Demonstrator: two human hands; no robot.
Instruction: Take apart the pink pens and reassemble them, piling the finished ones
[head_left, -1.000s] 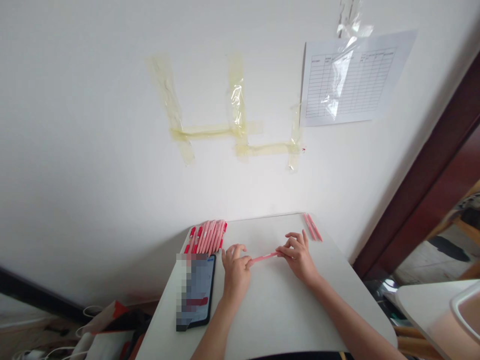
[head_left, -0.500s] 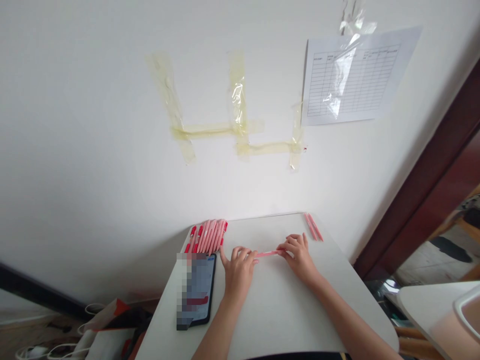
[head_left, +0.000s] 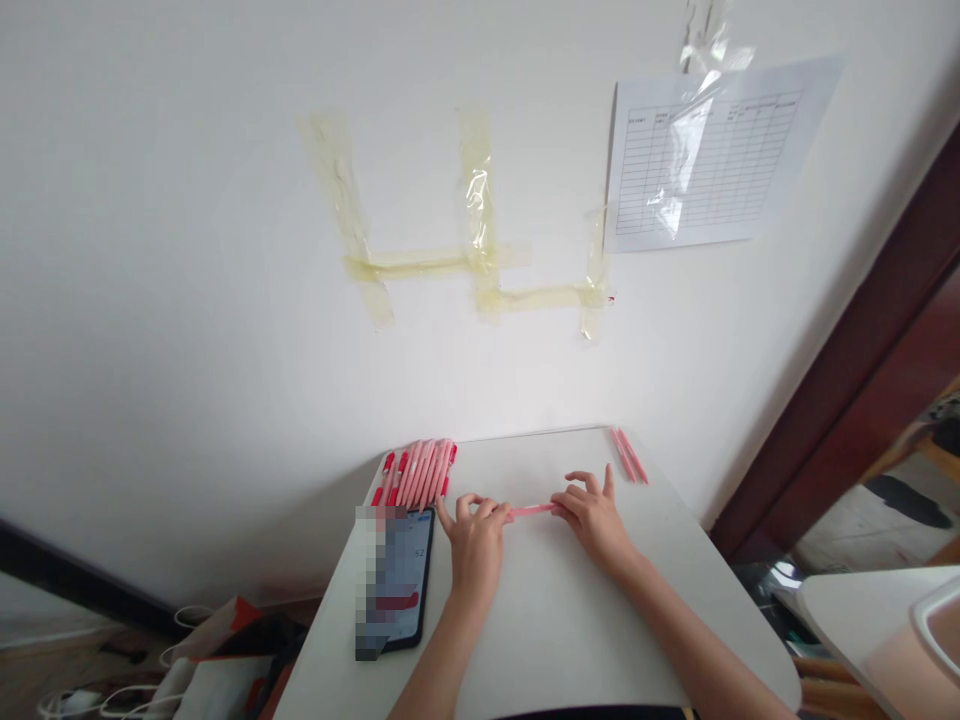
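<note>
A slim pink pen (head_left: 531,510) is stretched level between my two hands, just above or on the white table (head_left: 570,620); which of these I cannot tell. My left hand (head_left: 478,540) pinches its left end between thumb and fingertips. At the other end, my right hand (head_left: 592,515) grips it the same way, with some fingers raised. Both pen tips are covered by my fingers. Beyond my left hand lies a row of several pink and red pens (head_left: 420,474). Two pink pens (head_left: 628,456) rest apart at the table's back right corner.
A phone (head_left: 405,580), partly blurred out, lies left of my left forearm. A white wall (head_left: 225,300) rises behind the table, with yellowed tape (head_left: 480,210) and a printed sheet (head_left: 705,160). Bags and cables (head_left: 202,650) are on the floor at left. Another white surface (head_left: 862,610) stands at right.
The pen stays between both hands, with only slight shifts of the fingers. My right hand's raised fingers are spread a bit more. The phone screen shows different content.
</note>
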